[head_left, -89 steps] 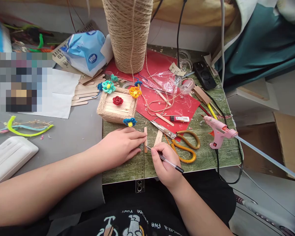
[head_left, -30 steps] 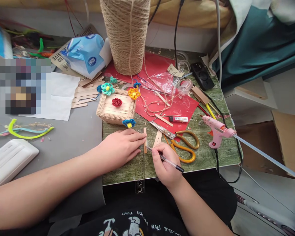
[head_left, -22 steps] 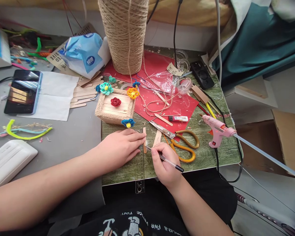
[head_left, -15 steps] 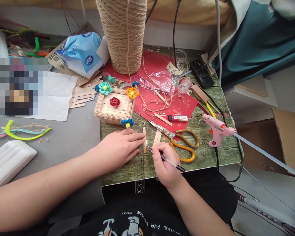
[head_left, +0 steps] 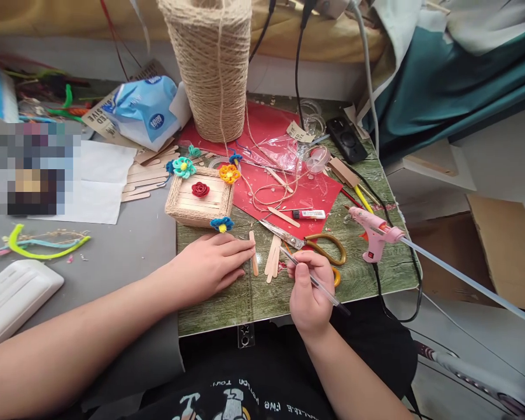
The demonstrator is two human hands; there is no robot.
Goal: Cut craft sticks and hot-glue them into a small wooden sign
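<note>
My left hand [head_left: 216, 261] lies flat on the table, its fingertips touching a short craft stick [head_left: 254, 254]. Partly under that hand is a clear ruler [head_left: 245, 303], whose end with cut-out shapes sticks out past the table edge. Between the thumb and fingers of my right hand [head_left: 311, 291] is a pen [head_left: 318, 284] with a clear barrel, its tip pointing up and left. Several craft sticks [head_left: 273, 258] lie in a small pile between the two hands. Scissors [head_left: 326, 248] with golden handles rest just beyond my right hand, which hides part of them.
Beyond my left hand stands a twine-wrapped box [head_left: 186, 213] with flowers. Behind it are a tall twine spool [head_left: 210, 76] and a blue packet [head_left: 146, 111]. A pink glue gun [head_left: 374, 230] with its cord sits at the right edge; red paper [head_left: 266, 181] carries a glue tube [head_left: 308, 214].
My right hand has drawn back to the right with the pen, away from the stick at my left fingertips. The small stick pile shows more fully. The view has shifted slightly.
</note>
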